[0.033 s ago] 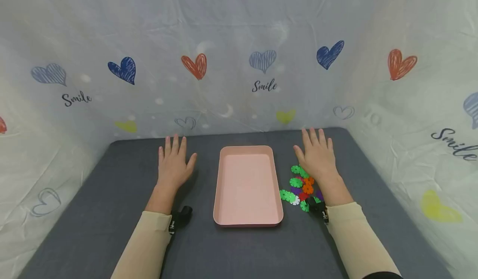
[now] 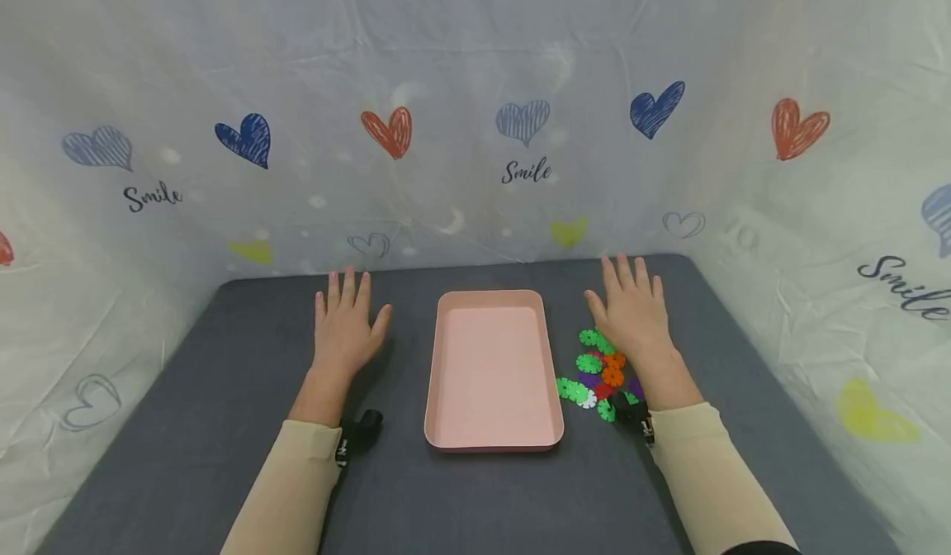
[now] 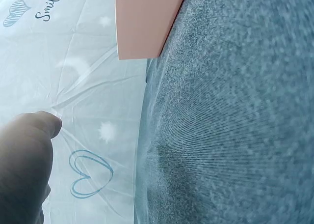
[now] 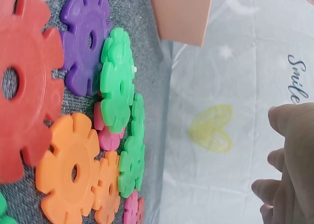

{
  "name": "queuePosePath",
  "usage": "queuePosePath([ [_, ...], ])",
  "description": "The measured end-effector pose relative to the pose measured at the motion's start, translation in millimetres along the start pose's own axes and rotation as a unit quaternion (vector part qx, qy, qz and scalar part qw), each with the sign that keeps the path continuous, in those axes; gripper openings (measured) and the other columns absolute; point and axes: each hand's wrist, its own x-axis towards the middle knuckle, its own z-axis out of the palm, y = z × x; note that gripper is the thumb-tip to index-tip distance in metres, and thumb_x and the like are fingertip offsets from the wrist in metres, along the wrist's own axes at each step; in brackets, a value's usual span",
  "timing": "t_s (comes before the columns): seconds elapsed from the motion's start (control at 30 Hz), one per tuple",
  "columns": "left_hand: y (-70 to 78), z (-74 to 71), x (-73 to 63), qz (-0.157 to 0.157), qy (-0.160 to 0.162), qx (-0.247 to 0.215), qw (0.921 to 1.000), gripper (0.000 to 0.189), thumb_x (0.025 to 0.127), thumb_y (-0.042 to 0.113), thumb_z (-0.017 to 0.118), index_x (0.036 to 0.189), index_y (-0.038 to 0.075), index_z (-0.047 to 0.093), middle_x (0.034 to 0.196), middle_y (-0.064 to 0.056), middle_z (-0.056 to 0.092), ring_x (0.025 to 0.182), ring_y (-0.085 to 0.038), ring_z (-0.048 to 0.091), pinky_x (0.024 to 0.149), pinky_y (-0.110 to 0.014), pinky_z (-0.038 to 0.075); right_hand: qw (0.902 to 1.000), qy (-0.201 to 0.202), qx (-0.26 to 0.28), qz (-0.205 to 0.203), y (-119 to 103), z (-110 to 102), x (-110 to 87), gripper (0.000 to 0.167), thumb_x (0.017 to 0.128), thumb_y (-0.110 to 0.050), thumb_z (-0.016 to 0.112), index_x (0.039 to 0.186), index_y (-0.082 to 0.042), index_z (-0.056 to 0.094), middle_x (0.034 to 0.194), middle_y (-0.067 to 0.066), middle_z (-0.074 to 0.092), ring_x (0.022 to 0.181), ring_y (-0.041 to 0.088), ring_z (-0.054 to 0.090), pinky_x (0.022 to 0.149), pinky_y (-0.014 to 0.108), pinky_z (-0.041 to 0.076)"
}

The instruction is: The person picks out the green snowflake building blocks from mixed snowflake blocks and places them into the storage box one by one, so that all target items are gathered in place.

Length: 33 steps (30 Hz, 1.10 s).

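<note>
My left hand [image 2: 343,332] is held palm down over the left part of the table, fingers straight and spread, holding nothing. Over on the right, my right hand [image 2: 633,315] is also palm down with straight fingers, nothing in it. A pink rectangular tray [image 2: 494,449] lies between the two hands, its inside bare. Between the tray and my right forearm lies a loose group of flower-shaped plastic discs, among them a green disc [image 2: 589,363], an orange disc [image 4: 72,171], a red disc [image 4: 34,106] and a purple disc [image 4: 87,37]. The right wrist and hand hide part of the group.
A dark grey cloth covers the table [image 2: 475,505]. White sheeting [image 2: 446,59] printed with hearts and "Smile" hangs behind the far edge and along both sides. A small black camera [image 2: 361,431] is strapped to the left wrist, and another [image 2: 631,410] to the right.
</note>
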Motion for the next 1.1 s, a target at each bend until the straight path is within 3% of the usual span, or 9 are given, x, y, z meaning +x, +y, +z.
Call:
queuePosePath([
  [0.43,8.0,-1.0,-1.0,0.027,0.004,-0.005,0.9996,0.074,0.107,0.047,0.045,0.164,0.007,0.022,0.170,-0.019,0.007,0.155,-0.039,-0.008,0.119,-0.061,-0.003,0.9998,-0.020,-0.003,-0.001,8.1,-1.8,-0.5,0.073,0.109,-0.044,0.042,0.162,0.000,0.020,0.164,0.030,0.019,0.151,0.052,0.005,0.116,0.069,0.003],
  [0.5,11.4,0.6,-0.5,0.039,0.012,-0.013,0.9991,0.071,0.107,0.045,0.047,0.162,0.005,0.026,0.167,-0.022,0.020,0.154,-0.043,0.009,0.119,-0.062,0.009,0.9995,-0.028,-0.005,-0.012,8.0,-2.5,0.7,0.071,0.108,-0.041,0.047,0.161,0.001,0.025,0.162,0.031,0.025,0.150,0.052,0.013,0.115,0.069,0.008],
  [0.57,17.4,3.9,-1.1,0.053,0.002,-0.053,0.9972,0.067,0.107,0.041,0.049,0.160,0.004,0.032,0.156,-0.024,0.042,0.143,-0.044,0.037,0.113,-0.061,0.029,0.9989,-0.043,0.001,-0.021,7.6,-2.6,1.9,0.066,0.107,-0.036,0.052,0.158,0.003,0.033,0.157,0.030,0.035,0.146,0.051,0.026,0.115,0.068,0.017],
  [0.67,29.0,13.6,-2.9,0.079,-0.059,-0.160,0.9822,0.060,0.108,0.037,0.050,0.158,0.007,0.038,0.121,-0.020,0.067,0.103,-0.036,0.066,0.087,-0.054,0.051,0.9960,-0.079,0.031,-0.029,6.4,-2.1,2.9,0.055,0.104,-0.027,0.060,0.148,0.005,0.050,0.141,0.030,0.054,0.131,0.049,0.049,0.108,0.064,0.035],
  [0.77,40.5,25.1,-5.2,0.093,-0.143,-0.260,0.9503,0.058,0.109,0.035,0.051,0.159,0.010,0.038,0.090,-0.008,0.068,0.072,-0.023,0.063,0.068,-0.044,0.051,0.9895,-0.127,0.060,-0.032,6.0,1.7,2.8,0.046,0.100,-0.021,0.067,0.136,0.005,0.062,0.124,0.028,0.062,0.114,0.045,0.060,0.096,0.059,0.047],
  [0.83,45.4,31.7,-7.1,0.098,-0.172,-0.292,0.9360,0.056,0.109,0.033,0.050,0.159,0.010,0.038,0.076,-0.004,0.062,0.063,-0.019,0.056,0.063,-0.040,0.048,0.9860,-0.150,0.064,-0.034,5.2,6.1,2.1,0.043,0.097,-0.022,0.071,0.131,0.005,0.066,0.120,0.028,0.061,0.112,0.045,0.059,0.094,0.058,0.048],
  [0.9,48.5,36.5,-8.4,0.096,-0.172,-0.307,0.9311,0.054,0.109,0.030,0.051,0.158,0.010,0.040,0.069,-0.003,0.055,0.057,-0.017,0.048,0.060,-0.038,0.043,0.9854,-0.157,0.055,-0.037,5.0,11.1,1.7,0.042,0.095,-0.023,0.074,0.128,0.002,0.070,0.120,0.028,0.059,0.114,0.047,0.055,0.096,0.060,0.046],
  [0.97,49.1,40.7,-10.0,0.089,-0.157,-0.315,0.9318,0.051,0.108,0.025,0.052,0.156,0.009,0.043,0.069,-0.004,0.053,0.058,-0.017,0.046,0.060,-0.037,0.042,0.9870,-0.149,0.047,-0.037,4.7,16.0,1.6,0.038,0.093,-0.024,0.076,0.123,0.000,0.073,0.121,0.028,0.058,0.117,0.050,0.051,0.098,0.062,0.043],
  [1.1,48.7,49.6,-12.1,0.075,-0.133,-0.348,0.9250,0.051,0.106,0.019,0.055,0.154,0.008,0.046,0.087,-0.005,0.065,0.068,-0.017,0.054,0.066,-0.038,0.045,0.9905,-0.126,0.043,-0.037,4.9,20.8,1.2,0.021,0.091,-0.020,0.077,0.105,-0.004,0.078,0.112,0.022,0.060,0.112,0.047,0.051,0.094,0.060,0.044],
])
